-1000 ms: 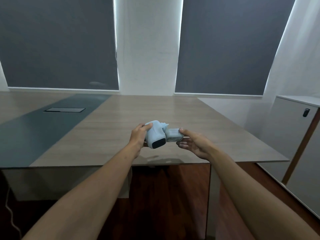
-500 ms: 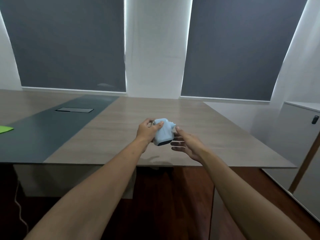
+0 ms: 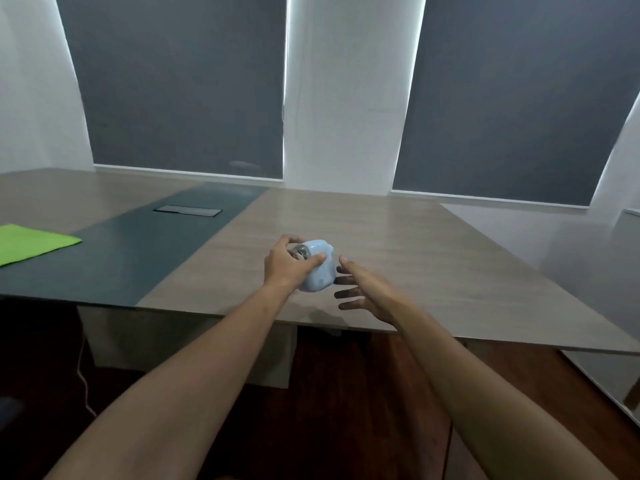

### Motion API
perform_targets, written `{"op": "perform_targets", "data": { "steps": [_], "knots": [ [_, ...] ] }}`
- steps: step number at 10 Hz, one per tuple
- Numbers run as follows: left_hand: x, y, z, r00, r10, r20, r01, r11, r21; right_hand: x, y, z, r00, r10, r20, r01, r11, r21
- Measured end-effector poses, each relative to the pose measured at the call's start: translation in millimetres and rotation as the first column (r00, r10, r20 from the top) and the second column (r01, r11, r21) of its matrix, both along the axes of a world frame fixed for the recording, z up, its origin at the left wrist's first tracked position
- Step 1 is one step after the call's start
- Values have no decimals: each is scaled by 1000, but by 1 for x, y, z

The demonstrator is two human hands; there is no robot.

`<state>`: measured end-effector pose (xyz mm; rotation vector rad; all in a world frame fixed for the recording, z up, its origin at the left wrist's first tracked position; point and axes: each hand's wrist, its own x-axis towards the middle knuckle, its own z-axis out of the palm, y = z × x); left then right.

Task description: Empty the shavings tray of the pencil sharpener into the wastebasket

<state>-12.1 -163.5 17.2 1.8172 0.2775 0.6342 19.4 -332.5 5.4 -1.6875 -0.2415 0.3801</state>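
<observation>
A pale blue pencil sharpener (image 3: 318, 268) is held just above the near part of the wooden table (image 3: 415, 258). My left hand (image 3: 285, 265) grips it from the left, thumb across its front and fingers over the metal crank end. Right beside it, my right hand (image 3: 363, 289) has its fingers spread and its index tip close to the sharpener's right side, holding nothing. The shavings tray does not stick out of the body. No wastebasket is in view.
A green sheet (image 3: 31, 242) lies at the table's far left on the dark centre strip (image 3: 138, 258). A flush cable hatch (image 3: 187, 210) sits further back. A pale cabinet (image 3: 623, 368) stands at the right, past the table's corner. Dark wooden floor lies below.
One second ago my right hand held the tray partly out of the sharpener's right side. Now the tray is in, my right hand is off and spread, and the view has swung left.
</observation>
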Motion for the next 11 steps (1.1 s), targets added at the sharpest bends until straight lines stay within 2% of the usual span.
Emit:
{"op": "perform_targets", "data": {
  "steps": [1,2,3,4,5,6,9,10,11],
  "knots": [
    [-5,23,-5,995,98,-18,-96,992,82,2,22,-4,998,-29,57,31,999,-44],
    [-10,45,-14,979,201,-16,-197,970,141,6,40,-14,953,-78,291,136,973,-185],
    [-14,64,-23,957,290,-7,-283,939,197,11,58,-24,868,-33,495,212,927,-310],
    [-16,82,-32,944,331,-3,-321,918,234,22,76,-37,815,107,569,191,879,-437],
    [-14,100,-41,931,365,10,-354,896,267,34,92,-47,778,210,592,185,824,-535],
    [-10,114,-48,922,386,-2,-371,889,269,41,102,-55,772,229,592,190,806,-560],
    [-2,125,-57,912,410,8,-394,872,290,50,106,-67,803,193,563,192,812,-551],
    [-3,122,-57,905,423,36,-408,843,350,52,94,-65,787,189,588,220,804,-553],
    [-2,112,-48,902,414,124,-419,763,493,54,79,-59,793,161,587,262,780,-568]
  ]
}}
